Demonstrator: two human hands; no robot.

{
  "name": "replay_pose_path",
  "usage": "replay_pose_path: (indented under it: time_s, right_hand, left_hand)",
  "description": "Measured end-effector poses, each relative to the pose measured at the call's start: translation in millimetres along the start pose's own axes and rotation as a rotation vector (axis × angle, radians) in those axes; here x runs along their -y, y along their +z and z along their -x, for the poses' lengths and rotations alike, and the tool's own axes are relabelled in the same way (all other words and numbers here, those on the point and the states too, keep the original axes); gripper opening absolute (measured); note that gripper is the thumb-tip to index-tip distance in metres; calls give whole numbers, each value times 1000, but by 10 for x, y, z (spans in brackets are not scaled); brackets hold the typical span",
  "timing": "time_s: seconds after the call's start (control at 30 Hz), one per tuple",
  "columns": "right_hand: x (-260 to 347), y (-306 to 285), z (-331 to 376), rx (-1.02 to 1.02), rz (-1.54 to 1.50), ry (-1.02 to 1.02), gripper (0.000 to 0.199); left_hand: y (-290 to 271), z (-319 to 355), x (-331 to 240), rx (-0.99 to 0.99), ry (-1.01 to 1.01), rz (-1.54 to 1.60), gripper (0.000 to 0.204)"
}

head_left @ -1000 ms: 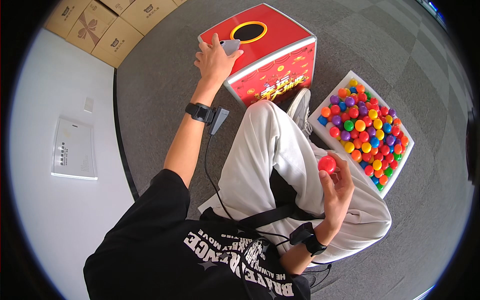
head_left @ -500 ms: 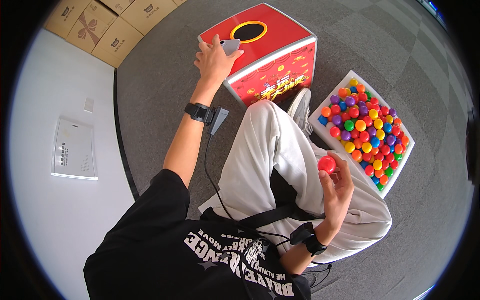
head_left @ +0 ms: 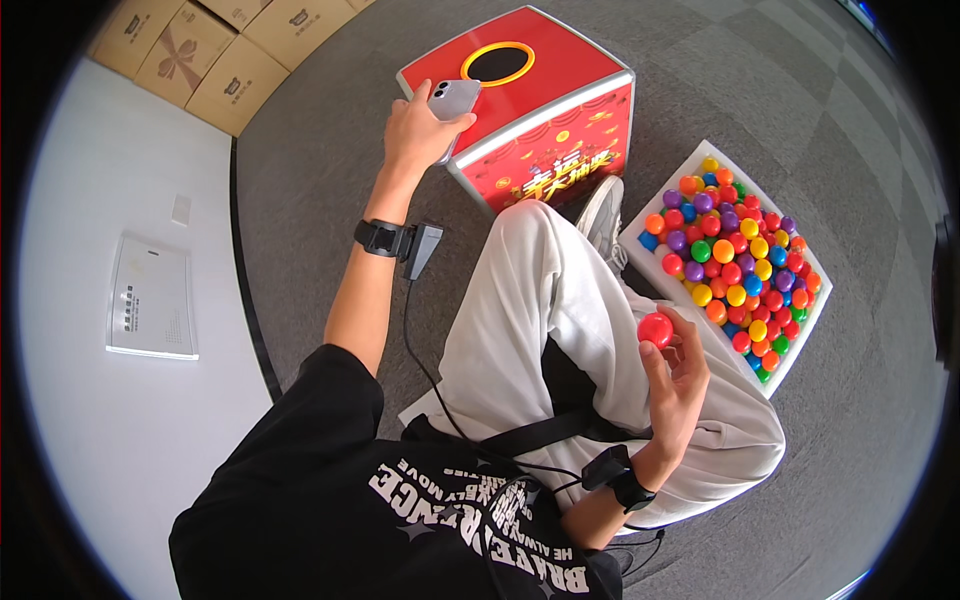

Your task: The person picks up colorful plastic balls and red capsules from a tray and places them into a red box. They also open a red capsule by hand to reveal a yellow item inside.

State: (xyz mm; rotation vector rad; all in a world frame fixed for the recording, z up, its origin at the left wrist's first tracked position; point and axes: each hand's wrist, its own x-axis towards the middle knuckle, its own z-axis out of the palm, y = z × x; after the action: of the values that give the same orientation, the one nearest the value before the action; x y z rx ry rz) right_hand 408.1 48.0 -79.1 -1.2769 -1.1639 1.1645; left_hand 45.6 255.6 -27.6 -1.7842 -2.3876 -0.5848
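one red ball (head_left: 656,329) in right hand (head_left: 677,385); one phone (head_left: 454,99) in left hand (head_left: 418,130).

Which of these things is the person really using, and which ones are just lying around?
In use:
- right hand holding a red ball
- left hand holding a phone
- white tray of coloured balls
- red box with a round hole on top

Just lying about:
- cardboard boxes by the wall
- flat white device on the white surface
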Motion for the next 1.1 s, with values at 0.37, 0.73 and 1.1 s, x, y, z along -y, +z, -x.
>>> replay_pose_path:
  time_s: [0.37,0.73,1.1]
  right_hand:
    - [-9,10,7,2,0,12,37]
    - [2,8,1,3,35,15,37]
    - [6,19,-11,8,43,10,37]
  left_hand:
    - [-20,-11,-4,-8,38,-16,90]
    - [26,-20,21,-47,38,-57,91]
    - [43,-37,54,-52,52,-67,92]
